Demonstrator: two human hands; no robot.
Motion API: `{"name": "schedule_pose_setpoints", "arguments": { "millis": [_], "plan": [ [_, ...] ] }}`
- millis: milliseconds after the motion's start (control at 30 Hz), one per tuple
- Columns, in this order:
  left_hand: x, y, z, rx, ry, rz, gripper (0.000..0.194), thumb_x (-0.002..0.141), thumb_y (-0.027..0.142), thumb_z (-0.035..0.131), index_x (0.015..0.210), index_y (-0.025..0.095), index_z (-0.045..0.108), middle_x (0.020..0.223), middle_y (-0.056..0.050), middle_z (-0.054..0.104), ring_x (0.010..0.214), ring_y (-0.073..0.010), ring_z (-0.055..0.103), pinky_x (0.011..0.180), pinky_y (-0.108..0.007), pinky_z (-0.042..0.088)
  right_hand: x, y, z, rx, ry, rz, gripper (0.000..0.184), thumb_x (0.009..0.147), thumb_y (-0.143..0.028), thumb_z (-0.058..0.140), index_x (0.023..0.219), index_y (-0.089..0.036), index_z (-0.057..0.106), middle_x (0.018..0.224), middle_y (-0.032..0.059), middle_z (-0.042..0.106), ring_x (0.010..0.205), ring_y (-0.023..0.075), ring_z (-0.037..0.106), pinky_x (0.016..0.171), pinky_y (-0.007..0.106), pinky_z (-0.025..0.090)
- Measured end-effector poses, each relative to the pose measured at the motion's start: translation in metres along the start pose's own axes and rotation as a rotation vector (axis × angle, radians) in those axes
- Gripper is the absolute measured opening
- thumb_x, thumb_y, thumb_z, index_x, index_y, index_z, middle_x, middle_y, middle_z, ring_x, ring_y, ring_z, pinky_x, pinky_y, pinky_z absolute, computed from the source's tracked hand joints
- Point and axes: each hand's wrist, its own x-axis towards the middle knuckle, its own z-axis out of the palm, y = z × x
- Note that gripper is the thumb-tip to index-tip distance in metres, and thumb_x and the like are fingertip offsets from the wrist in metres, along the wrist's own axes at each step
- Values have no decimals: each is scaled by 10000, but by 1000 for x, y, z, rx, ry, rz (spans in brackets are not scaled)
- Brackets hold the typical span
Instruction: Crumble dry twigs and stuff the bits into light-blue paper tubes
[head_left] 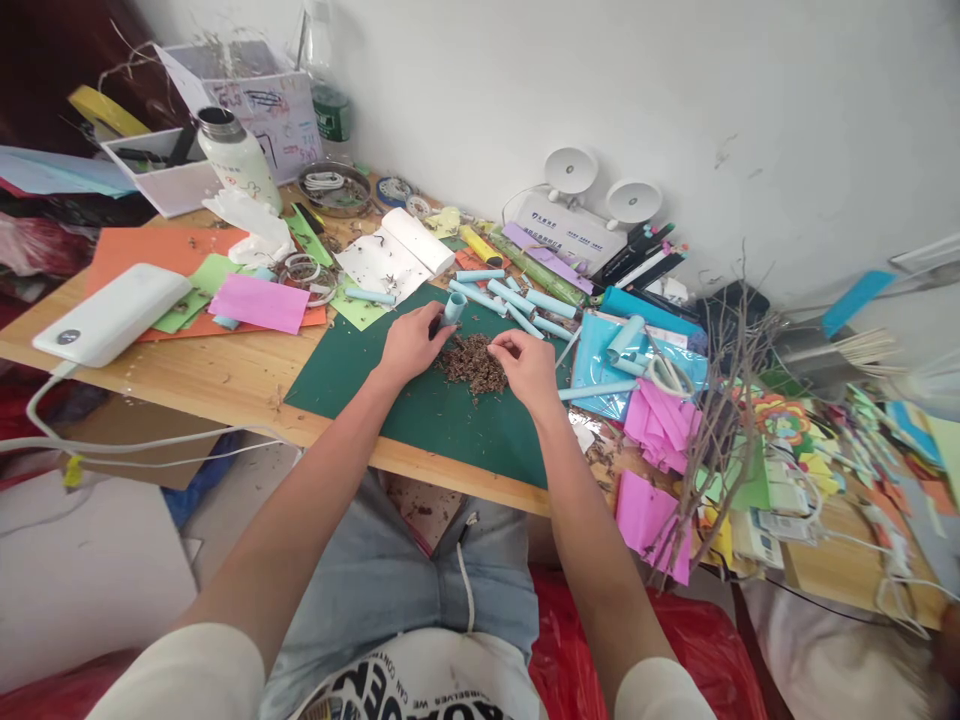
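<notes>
In the head view my left hand (412, 340) is closed around the lower part of a short light-blue paper tube (453, 308), which stands upright over the dark green sheet (337, 375). Right of it, a heap of brown dried crumbled bits (474, 366) lies on the sheet. My right hand (526, 366) is at the heap's right edge, thumb and fingertips pinched together; whatever is between them is too small to name. Several more light-blue paper tubes (517, 297) lie loose just behind the heap.
At the left are a white power bank (112, 315) with its cable and a white bottle (238, 155). Scissors (667, 375), pink paper (664, 425) and dry twigs (724, 430) crowd the right. Two round white devices (570, 172) stand by the wall.
</notes>
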Motion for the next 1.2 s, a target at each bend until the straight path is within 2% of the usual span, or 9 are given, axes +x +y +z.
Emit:
{"name": "schedule_pose_setpoints", "arguments": {
  "millis": [133,200,400,533,667,767,933,1067,1200],
  "plan": [
    [0,-1,1,17,5,4,228,886,431,561,954,219,608,883,-59,696,773,-218,630,705,-305,455,1,9,1,32,-32,-24,237,795,-184,584,939,-210,771,922,43,771,791,197,689,796,335,525],
    [0,-1,1,22,5,3,229,886,433,563,958,220,609,881,-55,695,770,-216,628,703,-305,452,2,12,2,50,-31,-8,298,792,-169,573,1015,-212,765,956,46,776,827,204,707,825,350,539],
    [0,-2,1,21,6,11,228,891,425,564,976,218,609,875,-52,692,767,-210,628,700,-302,446,0,4,-1,14,2,-49,270,825,-153,511,875,-209,771,854,25,772,778,187,698,803,322,522],
    [0,-2,2,14,5,10,231,889,425,565,975,216,611,901,-59,701,778,-213,630,710,-304,452,0,-1,-2,-9,9,-44,137,814,-250,614,788,-204,740,708,8,715,645,168,628,706,301,491],
    [0,-2,2,15,1,3,235,889,430,561,978,219,611,908,-61,703,781,-216,629,714,-307,453,1,2,-1,-44,-5,-99,121,808,-284,663,748,-206,733,726,13,694,656,163,613,701,298,482],
    [0,-1,1,18,3,7,228,887,426,562,976,220,609,893,-55,697,772,-213,625,701,-304,445,2,5,-1,-69,-25,-117,146,835,-248,631,799,-209,767,797,35,725,714,178,645,745,314,503],
    [0,0,0,39,2,9,225,889,428,556,959,220,605,857,-54,683,731,-211,605,672,-306,425,0,6,0,-98,-98,-136,378,888,-111,441,1053,-223,763,998,42,766,898,196,697,862,336,524],
    [0,0,0,37,8,15,228,891,440,556,952,225,599,860,-50,688,732,-211,609,680,-307,431,0,2,0,-216,-122,-128,301,887,-237,574,1144,-219,728,1103,71,724,830,201,670,839,350,519],
    [0,-1,1,32,-6,2,230,892,441,552,954,224,598,894,-56,699,763,-217,624,702,-310,449,1,0,3,-372,-226,-97,190,861,-260,627,989,-219,761,952,76,698,788,208,628,762,340,479]
  ]
}}
